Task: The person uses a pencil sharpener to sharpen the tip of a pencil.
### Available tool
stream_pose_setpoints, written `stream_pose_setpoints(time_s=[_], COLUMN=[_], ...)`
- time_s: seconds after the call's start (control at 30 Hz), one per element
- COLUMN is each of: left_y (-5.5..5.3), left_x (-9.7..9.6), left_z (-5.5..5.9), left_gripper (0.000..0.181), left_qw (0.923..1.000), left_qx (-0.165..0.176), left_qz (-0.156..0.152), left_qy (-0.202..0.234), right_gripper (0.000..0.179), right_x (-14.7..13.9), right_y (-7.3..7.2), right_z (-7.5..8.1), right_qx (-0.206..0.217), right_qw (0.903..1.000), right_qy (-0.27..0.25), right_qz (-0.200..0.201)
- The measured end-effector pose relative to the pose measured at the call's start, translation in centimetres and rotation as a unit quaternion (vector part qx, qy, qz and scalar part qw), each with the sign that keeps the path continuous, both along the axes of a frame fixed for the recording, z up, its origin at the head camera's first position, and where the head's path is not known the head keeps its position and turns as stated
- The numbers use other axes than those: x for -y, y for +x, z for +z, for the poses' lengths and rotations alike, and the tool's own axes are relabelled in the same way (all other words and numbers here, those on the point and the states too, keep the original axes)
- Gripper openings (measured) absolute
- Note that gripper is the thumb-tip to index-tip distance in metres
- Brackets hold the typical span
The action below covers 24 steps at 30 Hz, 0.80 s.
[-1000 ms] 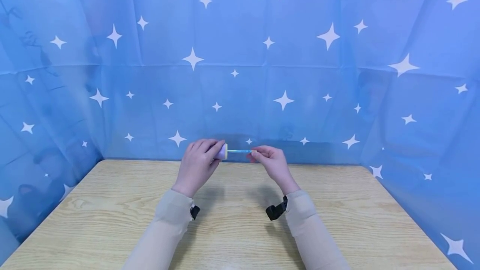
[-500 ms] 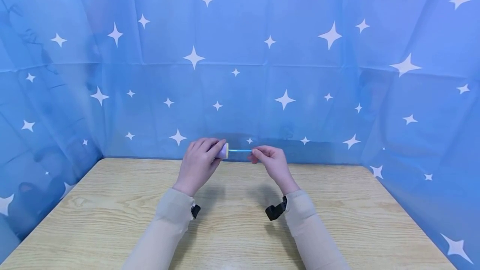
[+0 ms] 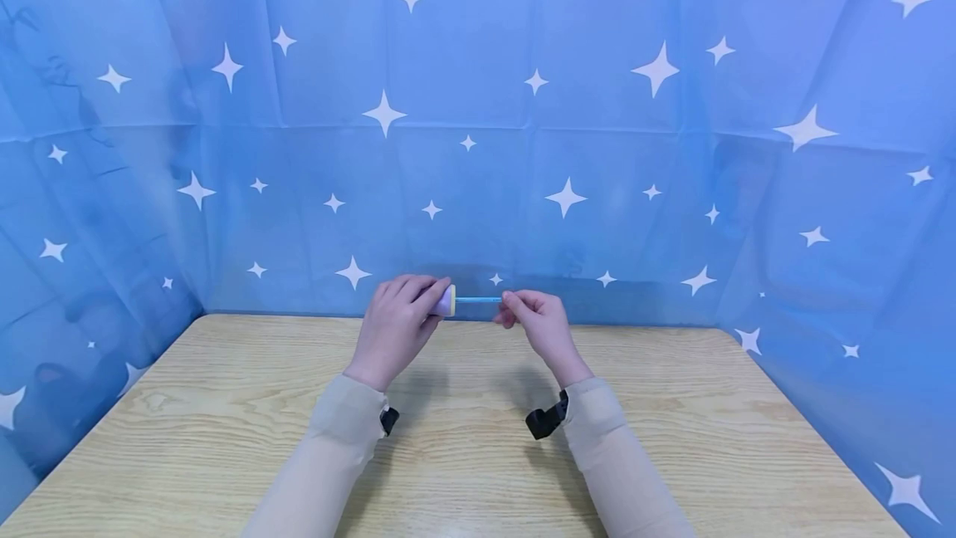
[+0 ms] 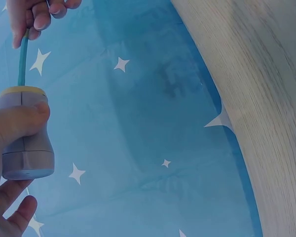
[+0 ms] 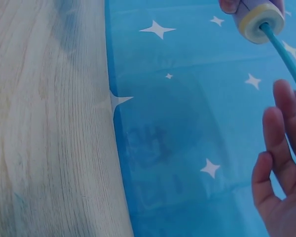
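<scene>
A small lavender pencil sharpener [image 3: 446, 302] with a yellow rim is held on its side above the table's far edge by my left hand [image 3: 396, 322]. In the left wrist view the thumb lies across the waisted body of the sharpener [image 4: 28, 160], and fingers show past its base. A thin teal pencil [image 3: 478, 300] runs straight into the hole in its end face, which shows in the right wrist view. The pencil's other end is pinched between thumb and fingers of my right hand [image 3: 543, 326]. The pencil tip is hidden inside the sharpener.
A light wood-grain table [image 3: 478, 438] spreads below both forearms. Behind it and along both sides hangs a blue curtain [image 3: 478, 173] with white stars. A black camera band [image 3: 547, 420] sits on the right wrist, with another partly showing on the left.
The right fingers have shifted slightly at the pencil's end, and the pencil's visible side looks different. Both hands stay in nearly the same place, with the pencil still in the sharpener.
</scene>
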<state>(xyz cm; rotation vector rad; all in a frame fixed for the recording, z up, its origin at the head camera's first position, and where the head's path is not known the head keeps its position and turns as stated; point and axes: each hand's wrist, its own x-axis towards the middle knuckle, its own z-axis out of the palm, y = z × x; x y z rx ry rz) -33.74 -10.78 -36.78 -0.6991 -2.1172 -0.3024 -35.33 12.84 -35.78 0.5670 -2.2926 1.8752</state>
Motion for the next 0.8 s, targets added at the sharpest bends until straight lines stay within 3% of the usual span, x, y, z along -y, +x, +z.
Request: stream_pose_setpoints(time_s=[0.4, 0.63, 0.8], left_y=[0.0, 0.2, 0.2], left_x=[0.0, -0.2, -0.2], left_z=[0.1, 0.2, 0.2], left_gripper=[0.046, 0.046, 0.047], left_qw=[0.9999, 0.9999, 0.9999], left_qx=[-0.011, -0.015, -0.011], left_qz=[-0.005, -0.006, -0.004], left_qy=[-0.003, -0.003, -0.004], right_gripper=[0.041, 0.057, 0.061], right_x=[0.2, -0.2, -0.2], right_y=[0.5, -1.6, -2.1], right_z=[0.2, -1.7, -2.4], right_qx=[0.015, 0.025, 0.022], right_qw=[0.9995, 0.9992, 0.9993], right_qy=[0.019, 0.028, 0.021], right_qz=[-0.02, -0.017, -0.02])
